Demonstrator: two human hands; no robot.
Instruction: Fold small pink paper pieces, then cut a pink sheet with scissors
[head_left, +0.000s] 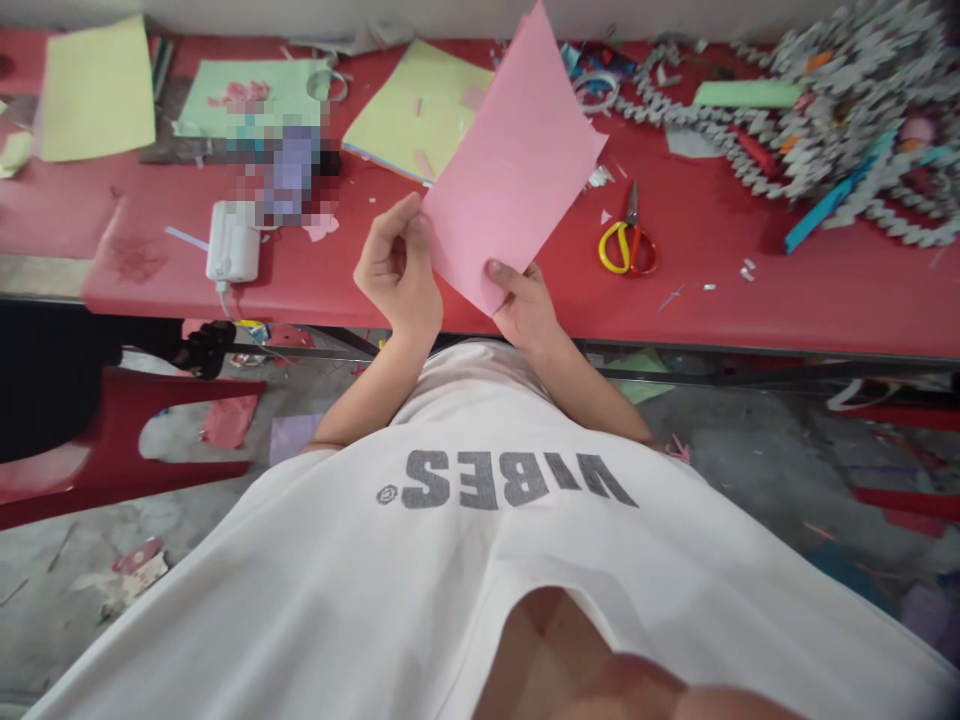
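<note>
A red table (720, 215) spans the scene, strewn with paper and offcuts; at its far right lies a heap of grey scalloped garland (870, 60), which looks already cut and strung, though whether it is complete I cannot tell; the pink paper (517, 150) is held up over the table's near edge, left of the garland, apparently in more than one layer; its broad face shows no cut, so the work on this piece seems barely begun, with any cutting left undone; a yellow sheet (412, 110) lies behind it, far and to the left, uncut where it shows; the right hand (525, 305) is clamped on the paper's near corner, thumb on top; the left hand (401, 260) is curled at the paper's left edge, thumb and fingertips close together, but whether they pinch it I cannot tell; the scissors (632, 218) lie untouched to the right; pink scraps (240, 95) at far left suggest earlier cutting.
</note>
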